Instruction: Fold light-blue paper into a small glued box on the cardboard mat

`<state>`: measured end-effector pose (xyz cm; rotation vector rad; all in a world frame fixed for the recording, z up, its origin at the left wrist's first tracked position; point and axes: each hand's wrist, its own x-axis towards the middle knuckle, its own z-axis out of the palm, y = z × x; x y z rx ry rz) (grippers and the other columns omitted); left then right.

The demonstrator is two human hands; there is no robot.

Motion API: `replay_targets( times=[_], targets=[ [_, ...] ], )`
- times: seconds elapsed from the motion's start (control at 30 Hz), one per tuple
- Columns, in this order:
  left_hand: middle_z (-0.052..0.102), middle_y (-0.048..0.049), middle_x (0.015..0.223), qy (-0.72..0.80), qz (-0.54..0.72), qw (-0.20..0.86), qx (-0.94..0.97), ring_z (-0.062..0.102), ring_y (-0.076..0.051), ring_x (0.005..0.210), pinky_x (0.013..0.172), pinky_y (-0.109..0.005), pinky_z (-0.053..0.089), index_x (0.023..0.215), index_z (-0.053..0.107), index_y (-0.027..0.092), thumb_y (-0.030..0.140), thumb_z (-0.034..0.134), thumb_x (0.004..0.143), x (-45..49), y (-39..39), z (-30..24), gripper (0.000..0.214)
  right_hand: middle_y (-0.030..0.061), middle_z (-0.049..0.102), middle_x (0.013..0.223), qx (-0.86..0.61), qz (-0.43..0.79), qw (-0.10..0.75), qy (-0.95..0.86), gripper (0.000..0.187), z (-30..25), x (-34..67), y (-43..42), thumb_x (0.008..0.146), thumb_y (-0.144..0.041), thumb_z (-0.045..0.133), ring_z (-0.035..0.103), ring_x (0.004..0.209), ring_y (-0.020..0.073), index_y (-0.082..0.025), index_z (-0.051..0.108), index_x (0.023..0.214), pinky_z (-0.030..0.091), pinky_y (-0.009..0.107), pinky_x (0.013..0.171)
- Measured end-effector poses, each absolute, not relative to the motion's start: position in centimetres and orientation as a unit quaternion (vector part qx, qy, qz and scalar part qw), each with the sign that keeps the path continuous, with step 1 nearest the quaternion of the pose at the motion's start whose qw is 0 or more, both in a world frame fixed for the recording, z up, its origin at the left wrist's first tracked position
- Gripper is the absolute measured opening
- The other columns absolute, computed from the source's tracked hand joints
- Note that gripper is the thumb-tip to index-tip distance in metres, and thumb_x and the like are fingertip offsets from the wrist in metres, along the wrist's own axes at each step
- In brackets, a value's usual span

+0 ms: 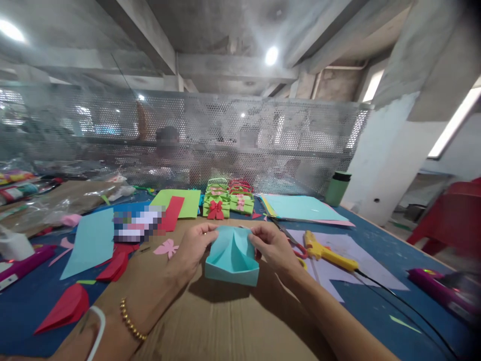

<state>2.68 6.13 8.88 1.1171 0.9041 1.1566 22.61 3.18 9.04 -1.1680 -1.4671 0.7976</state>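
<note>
Between my two hands is a light-blue folded paper box [232, 272], its near wall upright and its far part creased inward. My left hand [197, 245] pinches the box's far left edge between thumb and fingers. On the other side, my right hand [272, 245] grips the far right edge the same way. The box is just over a sheet of brown cardboard [225, 321]; whether it touches the cardboard I cannot tell. A pink paper butterfly shape [166, 248] lies beside my left wrist. Scissors with red handles [298, 246] lie partly hidden behind my right hand.
A yellow glue gun [328, 255] with a black cord rests on white paper [370, 260] at the right. Small green paper bags with bows [216, 205] stand behind. Light-blue sheets [308, 207], red paper pieces [65, 307] and a green bottle [337, 189] are around. A perforated metal screen [210, 130] bounds the back.
</note>
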Motion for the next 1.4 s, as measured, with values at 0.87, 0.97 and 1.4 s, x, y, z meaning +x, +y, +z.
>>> replay_targets(
  times=[0.87, 0.97, 1.4],
  targets=[
    [0.056, 0.0051, 0.055, 0.419, 0.527, 0.494, 0.550, 0.044, -0.009, 0.048, 0.047, -0.021, 0.030, 0.075, 0.070, 0.016, 0.025, 0.067, 0.060, 2.1, 7.0, 8.2, 0.017, -0.0024, 0.059, 0.059, -0.495, 0.393, 0.556, -0.540, 0.011, 9.7, 22.1, 2.6, 0.063, -0.026, 0.069, 0.049, 0.052, 0.0112, -0.018, 0.066, 0.071, 0.039, 0.025, 0.052],
    [0.058, 0.0043, 0.057, 0.411, 0.530, 0.500, 0.548, 0.046, -0.010, 0.051, 0.048, -0.021, 0.031, 0.073, 0.069, 0.016, 0.024, 0.067, 0.059, 2.2, 6.9, 8.3, 0.016, -0.0014, 0.062, 0.063, -0.489, 0.380, 0.564, -0.546, 0.009, 9.7, 22.1, 2.3, 0.064, -0.025, 0.068, 0.050, 0.055, 0.0119, -0.019, 0.066, 0.072, 0.039, 0.025, 0.052],
    [0.069, 0.0000, 0.071, 0.381, 0.527, 0.539, 0.536, 0.052, -0.009, 0.054, 0.051, -0.020, 0.038, 0.086, 0.075, 0.017, 0.026, 0.069, 0.062, 2.3, 6.5, 8.7, 0.027, 0.0036, 0.073, 0.070, -0.498, 0.375, 0.570, -0.535, 0.022, 9.7, 22.0, 2.3, 0.065, -0.027, 0.071, 0.056, 0.059, 0.0148, -0.019, 0.081, 0.083, 0.043, 0.028, 0.057]
  ],
)
